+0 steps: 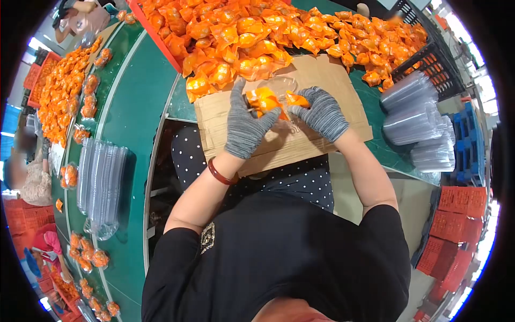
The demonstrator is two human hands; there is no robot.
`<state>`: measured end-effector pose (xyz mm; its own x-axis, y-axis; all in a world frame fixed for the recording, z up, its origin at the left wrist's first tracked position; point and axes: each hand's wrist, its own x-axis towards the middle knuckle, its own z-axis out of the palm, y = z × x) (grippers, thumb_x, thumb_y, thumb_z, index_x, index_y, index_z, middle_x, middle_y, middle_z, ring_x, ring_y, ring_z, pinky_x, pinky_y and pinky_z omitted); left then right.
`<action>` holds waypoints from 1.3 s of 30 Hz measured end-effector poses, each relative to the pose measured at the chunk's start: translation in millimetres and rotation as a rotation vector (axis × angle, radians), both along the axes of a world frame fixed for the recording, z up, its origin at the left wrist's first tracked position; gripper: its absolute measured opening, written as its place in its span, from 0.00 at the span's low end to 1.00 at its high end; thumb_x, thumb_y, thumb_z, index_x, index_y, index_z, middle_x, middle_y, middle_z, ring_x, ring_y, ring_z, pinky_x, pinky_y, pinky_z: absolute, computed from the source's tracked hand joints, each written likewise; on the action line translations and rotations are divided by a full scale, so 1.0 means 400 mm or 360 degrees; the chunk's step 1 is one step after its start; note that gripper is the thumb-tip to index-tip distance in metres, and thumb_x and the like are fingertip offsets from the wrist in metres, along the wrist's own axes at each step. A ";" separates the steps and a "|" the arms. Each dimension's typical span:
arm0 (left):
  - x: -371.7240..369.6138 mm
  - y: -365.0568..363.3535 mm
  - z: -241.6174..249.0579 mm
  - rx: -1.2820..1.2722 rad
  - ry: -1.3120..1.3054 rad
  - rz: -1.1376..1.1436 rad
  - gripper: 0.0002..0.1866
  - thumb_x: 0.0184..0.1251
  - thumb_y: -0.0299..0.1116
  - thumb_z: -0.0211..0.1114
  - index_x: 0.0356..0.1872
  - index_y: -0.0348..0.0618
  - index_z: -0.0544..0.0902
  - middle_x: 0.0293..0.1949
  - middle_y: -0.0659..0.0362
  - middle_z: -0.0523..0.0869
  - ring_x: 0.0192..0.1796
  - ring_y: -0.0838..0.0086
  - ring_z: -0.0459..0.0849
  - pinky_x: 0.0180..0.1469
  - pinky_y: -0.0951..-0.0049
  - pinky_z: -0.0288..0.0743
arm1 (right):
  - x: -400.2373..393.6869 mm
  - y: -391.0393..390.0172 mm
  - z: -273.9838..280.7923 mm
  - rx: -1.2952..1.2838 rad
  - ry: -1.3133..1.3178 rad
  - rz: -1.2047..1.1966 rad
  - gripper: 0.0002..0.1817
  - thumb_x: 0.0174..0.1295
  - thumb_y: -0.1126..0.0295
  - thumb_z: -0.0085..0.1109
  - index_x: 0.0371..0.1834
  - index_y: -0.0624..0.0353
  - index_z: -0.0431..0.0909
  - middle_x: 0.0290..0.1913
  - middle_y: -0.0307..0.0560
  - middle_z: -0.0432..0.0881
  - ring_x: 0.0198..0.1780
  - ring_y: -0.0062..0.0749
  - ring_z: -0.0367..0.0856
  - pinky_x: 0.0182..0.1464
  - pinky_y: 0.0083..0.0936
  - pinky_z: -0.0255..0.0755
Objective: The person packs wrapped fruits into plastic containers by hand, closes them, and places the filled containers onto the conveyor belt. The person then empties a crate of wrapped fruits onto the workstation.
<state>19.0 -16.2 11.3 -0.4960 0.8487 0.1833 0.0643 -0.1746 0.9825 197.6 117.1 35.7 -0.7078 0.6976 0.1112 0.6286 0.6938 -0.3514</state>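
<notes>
My left hand, in a grey knitted glove, is closed round an orange-wrapped fruit. My right hand, gloved the same way, pinches a smaller-looking orange-wrapped piece between thumb and fingers. Both hands are above a sheet of brown cardboard. Under and between them lies a clear plastic container, partly hidden by the hands. Just beyond the cardboard rises a large heap of orange-wrapped fruits.
Stacked clear containers stand at the right and on the green belt at the left. A black crate is at the back right. Filled packs line the belt. Several people work along the far left. Red crates stand at lower right.
</notes>
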 end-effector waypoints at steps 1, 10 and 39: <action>0.009 -0.002 -0.022 -0.0028 -0.0079 0.0001 0.49 0.57 0.30 0.81 0.76 0.36 0.57 0.58 0.50 0.78 0.56 0.68 0.83 0.60 0.68 0.81 | -0.002 -0.002 -0.003 0.0043 0.0013 0.0014 0.23 0.60 0.50 0.70 0.49 0.57 0.86 0.42 0.56 0.84 0.48 0.50 0.83 0.54 0.43 0.78; -0.060 0.034 -0.024 0.0110 0.0684 -0.0813 0.31 0.66 0.29 0.71 0.70 0.42 0.71 0.68 0.49 0.74 0.72 0.59 0.73 0.75 0.61 0.68 | -0.008 -0.025 -0.037 0.0204 0.0050 -0.0018 0.22 0.56 0.61 0.70 0.53 0.58 0.85 0.51 0.53 0.82 0.57 0.48 0.80 0.61 0.40 0.76; -0.044 0.016 0.025 -0.0091 0.1227 -0.0417 0.28 0.50 0.46 0.79 0.47 0.40 0.78 0.39 0.46 0.85 0.44 0.47 0.86 0.48 0.55 0.81 | 0.012 -0.075 -0.064 0.0452 0.0289 0.0009 0.25 0.48 0.70 0.71 0.53 0.62 0.83 0.48 0.56 0.82 0.52 0.53 0.79 0.60 0.44 0.74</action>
<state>1.2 -9.7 21.2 -0.0325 0.9381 0.3448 0.6899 -0.2286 0.6869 202.3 87.1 10.2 -0.6625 0.6168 0.4251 0.5691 0.7834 -0.2497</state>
